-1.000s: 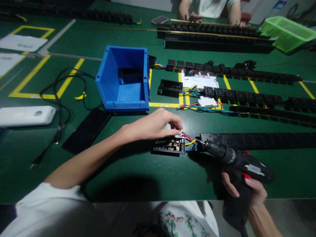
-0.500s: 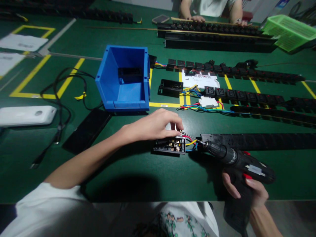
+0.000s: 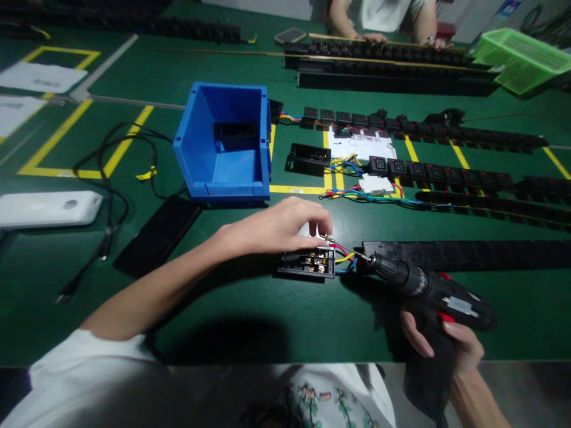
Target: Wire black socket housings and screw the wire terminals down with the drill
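My right hand [image 3: 446,336] is wrapped round the grip of a black power drill [image 3: 428,291], whose long bit points up and left. My left hand [image 3: 303,224] is closed in a pinch at the bit's tip, above a small black terminal box [image 3: 307,263]; what the fingertips hold is too small to make out. Brass screws show inside the box. Red, yellow and blue wires [image 3: 345,257] run from it to a long black strip [image 3: 468,255] on the right.
A blue bin [image 3: 223,142] stands beyond my left forearm. Wired socket strips [image 3: 437,172] lie behind. A black cable [image 3: 104,172] and a white device [image 3: 49,209] are at the left. Across the table are a person's hands [image 3: 372,38] and a green basket [image 3: 521,59].
The other person's hand across the table has shifted slightly to the right. My hands and the drill have barely moved.
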`<state>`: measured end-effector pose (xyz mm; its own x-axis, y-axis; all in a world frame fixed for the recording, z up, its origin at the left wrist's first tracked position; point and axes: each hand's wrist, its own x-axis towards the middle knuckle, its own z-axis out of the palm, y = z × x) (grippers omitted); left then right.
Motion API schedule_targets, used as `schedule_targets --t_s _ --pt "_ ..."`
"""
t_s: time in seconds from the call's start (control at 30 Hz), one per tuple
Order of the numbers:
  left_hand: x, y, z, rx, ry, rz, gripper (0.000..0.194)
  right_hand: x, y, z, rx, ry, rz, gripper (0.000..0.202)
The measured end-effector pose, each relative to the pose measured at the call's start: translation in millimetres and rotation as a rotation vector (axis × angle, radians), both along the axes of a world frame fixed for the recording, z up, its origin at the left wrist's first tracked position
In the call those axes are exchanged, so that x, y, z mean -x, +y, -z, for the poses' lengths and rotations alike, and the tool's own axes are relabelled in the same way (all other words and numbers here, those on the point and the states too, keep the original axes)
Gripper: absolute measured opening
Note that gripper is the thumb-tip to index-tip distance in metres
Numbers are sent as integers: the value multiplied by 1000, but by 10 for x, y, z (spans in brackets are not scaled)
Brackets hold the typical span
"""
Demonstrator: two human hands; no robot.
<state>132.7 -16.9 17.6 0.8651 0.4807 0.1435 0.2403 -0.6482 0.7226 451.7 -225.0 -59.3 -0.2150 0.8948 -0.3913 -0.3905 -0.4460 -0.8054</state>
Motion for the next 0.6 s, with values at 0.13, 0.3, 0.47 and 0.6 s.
schedule_targets --t_s 0.13,0.3,0.47,0.6 --pt "-7 -10 26 -38 -17 -9 8 1 3 -2 -31 -21 9 45" --pt "-18 -14 58 -101 -23 7 8 43 -31 -77 -4 -61 11 44" --pt "-45 -64 66 -97 -46 33 8 5 -120 -394 -12 -237 112 40" --pt "-57 -122 83 -68 -72 56 16 -99 -170 -802 -36 -492 84 47"
